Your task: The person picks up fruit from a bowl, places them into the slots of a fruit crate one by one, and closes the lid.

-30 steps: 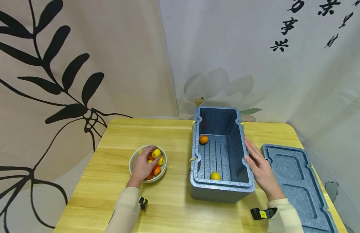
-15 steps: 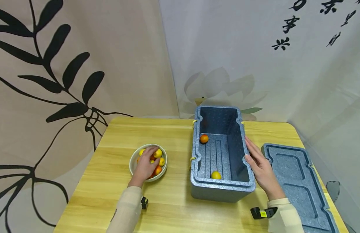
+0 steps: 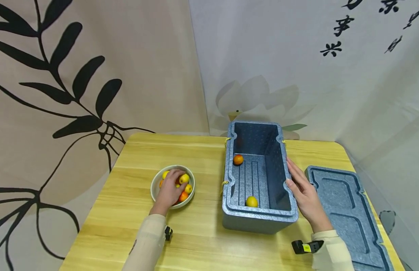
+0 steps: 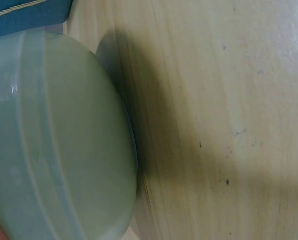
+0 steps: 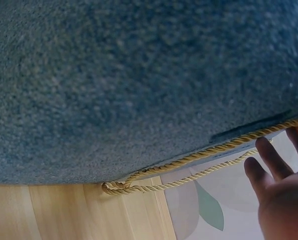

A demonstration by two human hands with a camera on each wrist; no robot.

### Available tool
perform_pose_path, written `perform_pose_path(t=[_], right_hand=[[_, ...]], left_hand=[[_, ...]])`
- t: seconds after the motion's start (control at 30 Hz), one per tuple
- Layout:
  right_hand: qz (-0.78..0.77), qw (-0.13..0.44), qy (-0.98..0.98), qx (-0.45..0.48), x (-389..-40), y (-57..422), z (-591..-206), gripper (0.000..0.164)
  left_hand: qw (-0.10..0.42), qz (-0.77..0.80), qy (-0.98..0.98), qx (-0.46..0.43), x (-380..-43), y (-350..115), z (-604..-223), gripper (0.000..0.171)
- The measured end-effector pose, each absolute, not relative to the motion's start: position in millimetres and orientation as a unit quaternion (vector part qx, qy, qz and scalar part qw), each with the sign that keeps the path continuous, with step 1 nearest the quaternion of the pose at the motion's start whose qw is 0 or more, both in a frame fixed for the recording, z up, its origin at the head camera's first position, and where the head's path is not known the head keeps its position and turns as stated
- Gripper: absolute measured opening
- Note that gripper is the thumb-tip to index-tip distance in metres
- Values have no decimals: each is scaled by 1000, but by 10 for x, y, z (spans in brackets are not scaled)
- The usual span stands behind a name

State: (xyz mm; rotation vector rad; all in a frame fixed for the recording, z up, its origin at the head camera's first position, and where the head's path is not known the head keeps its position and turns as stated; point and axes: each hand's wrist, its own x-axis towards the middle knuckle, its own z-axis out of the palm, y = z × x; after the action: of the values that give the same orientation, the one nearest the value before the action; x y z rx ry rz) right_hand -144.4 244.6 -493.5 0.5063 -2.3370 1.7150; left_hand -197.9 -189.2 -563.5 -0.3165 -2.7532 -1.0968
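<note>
On the table [image 3: 195,244], toward its left part, a pale bowl [image 3: 154,191] with small fruits [image 3: 184,178] inside, yellow and orange-red. To the right, well apart from it, a speckled blue-grey box [image 3: 250,224], standing upright and uncovered, with the long side running to the back. Just right of this box, the lid [image 3: 345,209], lying flat, apparently put aside in order to leave the top free. On the box floor, an orange-red fruit [image 3: 238,159] just beside the left wall, toward the far end, and a yellow fruit [image 3: 252,201] toward the near end. Seems a practical placing: bowl before the left hand [image 3: 168,190], box before the right hand [image 3: 305,197], both in easy reach.

Over the bowl, the left hand, with fingers bent downward among the fruits. Cannot tell if grasping a fruit or merely touching: fingertips hidden from the head view, and in the left wrist view mainly the bowl's outside. At the right rim of the box, the right hand, not clenched, fingers extended along the outside, thumb close to the notch. In the right wrist view, fingertips by the golden rope [image 5: 189,160], without clear sign of gripping it. Probably laid there for steadying the box.
</note>
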Motion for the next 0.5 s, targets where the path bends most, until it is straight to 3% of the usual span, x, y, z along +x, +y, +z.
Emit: perform_pose_path(t=[0.5], right_hand=[[572, 103, -798, 163, -1449, 2445, -4954, 55]], left_hand=[[92, -403, -906, -89, -1976, -1897, -5621, 36]])
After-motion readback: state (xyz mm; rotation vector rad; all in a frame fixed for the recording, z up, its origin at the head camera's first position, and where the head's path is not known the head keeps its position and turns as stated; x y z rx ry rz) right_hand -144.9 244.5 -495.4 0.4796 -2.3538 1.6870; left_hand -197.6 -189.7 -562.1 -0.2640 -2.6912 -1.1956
